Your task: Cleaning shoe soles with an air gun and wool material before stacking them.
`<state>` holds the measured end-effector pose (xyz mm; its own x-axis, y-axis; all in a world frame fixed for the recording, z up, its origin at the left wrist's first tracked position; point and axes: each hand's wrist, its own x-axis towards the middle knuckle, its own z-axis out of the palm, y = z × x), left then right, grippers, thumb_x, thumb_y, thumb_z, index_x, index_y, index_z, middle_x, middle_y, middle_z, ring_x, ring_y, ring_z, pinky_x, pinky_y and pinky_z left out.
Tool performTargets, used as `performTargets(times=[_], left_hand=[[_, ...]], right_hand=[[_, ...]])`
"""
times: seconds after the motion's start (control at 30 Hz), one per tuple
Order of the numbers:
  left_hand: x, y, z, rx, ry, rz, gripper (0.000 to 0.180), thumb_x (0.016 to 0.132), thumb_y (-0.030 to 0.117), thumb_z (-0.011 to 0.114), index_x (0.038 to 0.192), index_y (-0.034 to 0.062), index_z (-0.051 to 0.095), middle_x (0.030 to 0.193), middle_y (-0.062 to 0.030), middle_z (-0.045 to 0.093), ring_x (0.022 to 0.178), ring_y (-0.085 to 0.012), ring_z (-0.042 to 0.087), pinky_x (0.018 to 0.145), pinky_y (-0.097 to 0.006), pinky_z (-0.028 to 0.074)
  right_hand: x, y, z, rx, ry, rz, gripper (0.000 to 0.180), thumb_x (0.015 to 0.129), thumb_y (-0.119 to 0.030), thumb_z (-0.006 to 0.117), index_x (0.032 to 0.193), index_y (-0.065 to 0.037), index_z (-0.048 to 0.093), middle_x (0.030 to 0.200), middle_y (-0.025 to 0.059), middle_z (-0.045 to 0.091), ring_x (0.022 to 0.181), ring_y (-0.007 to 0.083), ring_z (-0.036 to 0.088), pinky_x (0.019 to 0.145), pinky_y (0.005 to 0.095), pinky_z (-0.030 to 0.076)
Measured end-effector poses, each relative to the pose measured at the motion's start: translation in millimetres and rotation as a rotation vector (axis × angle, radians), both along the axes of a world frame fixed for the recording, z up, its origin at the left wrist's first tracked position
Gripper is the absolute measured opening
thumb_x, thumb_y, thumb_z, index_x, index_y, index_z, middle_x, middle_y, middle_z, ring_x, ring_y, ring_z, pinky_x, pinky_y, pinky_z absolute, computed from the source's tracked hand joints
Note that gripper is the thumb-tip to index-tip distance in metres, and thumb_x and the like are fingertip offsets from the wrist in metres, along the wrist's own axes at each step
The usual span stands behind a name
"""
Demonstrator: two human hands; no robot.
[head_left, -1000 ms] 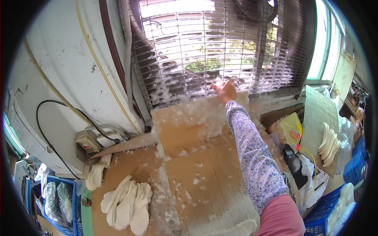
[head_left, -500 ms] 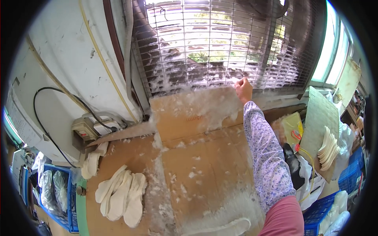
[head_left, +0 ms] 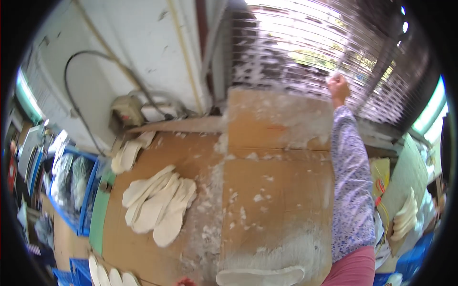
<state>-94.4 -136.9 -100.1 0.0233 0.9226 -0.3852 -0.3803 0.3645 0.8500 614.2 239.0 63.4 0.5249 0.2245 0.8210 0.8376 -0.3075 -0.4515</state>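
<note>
My right hand (head_left: 339,88) reaches up to a wire mesh guard (head_left: 305,71) coated with white fluff. Its fingers are closed together at the wires; blur hides what is between them. Below the hand stands a fluff-dusted cardboard flap (head_left: 272,112). One white, insole-shaped piece (head_left: 260,276) lies at the near edge of the cardboard sheet (head_left: 279,205), away from the hand. A small reddish patch at the lower edge may be part of my left hand (head_left: 186,282), too cut off to read its fingers.
A pile of white insole-shaped pieces (head_left: 160,202) lies left on the cardboard, with more by the wall (head_left: 129,155) and at lower left (head_left: 112,274). Blue crates (head_left: 78,200) stand at the left. A black cable (head_left: 71,90) loops down the wall. More pale pieces (head_left: 405,219) stack at right.
The view has swung, so the scene sits further right and the cardboard's near edge shows more. My right hand stays closed at the mesh. A reddish patch has appeared at the lower edge.
</note>
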Motion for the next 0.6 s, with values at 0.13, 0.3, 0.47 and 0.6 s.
performTargets(times=[0.13, 0.3, 0.47, 0.6], left_hand=[[-8, -27, 34, 0.016, -0.053, 0.092, 0.032, 0.091, 0.015, 0.05, 0.119, -0.0003, 0.055, 0.105, -0.0113, 0.061, 0.098, -0.023, 0.059, 0.089, -0.038, 0.047], [10, -6, 34, -0.023, 0.049, -0.002, 0.03, 0.096, 0.01, 0.042, 0.122, -0.0008, 0.054, 0.108, -0.0086, 0.061, 0.101, -0.0171, 0.058, 0.093, -0.033, 0.046], [-17, -43, 41, -0.027, 0.013, 0.081, 0.031, 0.096, 0.009, 0.041, 0.122, -0.0008, 0.054, 0.109, -0.0082, 0.061, 0.102, -0.0169, 0.057, 0.094, -0.033, 0.044], [-31, -57, 37, 0.003, 0.009, 0.155, 0.029, 0.095, 0.007, 0.041, 0.119, -0.0013, 0.056, 0.107, -0.0091, 0.062, 0.099, -0.0186, 0.059, 0.093, -0.033, 0.045]], right_hand=[[49, 14, 18, 0.167, -0.007, 0.005, 0.013, 0.079, -0.025, 0.062, 0.087, -0.016, 0.068, 0.086, 0.0076, 0.066, 0.078, 0.0295, 0.062, 0.07, 0.0426, 0.048], [-79, 16, -84, -0.041, 0.341, 0.709, 0.022, 0.095, -0.021, 0.055, 0.083, -0.003, 0.058, 0.065, -0.0014, 0.048, 0.06, 0.0088, 0.045, 0.054, 0.0251, 0.04], [-252, 1, -97, -0.36, -0.023, 0.859, 0.022, 0.092, -0.014, 0.055, 0.111, -0.003, 0.059, 0.098, 0.0119, 0.06, 0.086, 0.0207, 0.057, 0.075, 0.0334, 0.046], [-268, 23, -92, -0.591, -0.349, 0.609, 0.035, 0.089, -0.011, 0.055, 0.124, -0.005, 0.054, 0.119, 0.0174, 0.056, 0.11, 0.0269, 0.054, 0.091, 0.0356, 0.044]])
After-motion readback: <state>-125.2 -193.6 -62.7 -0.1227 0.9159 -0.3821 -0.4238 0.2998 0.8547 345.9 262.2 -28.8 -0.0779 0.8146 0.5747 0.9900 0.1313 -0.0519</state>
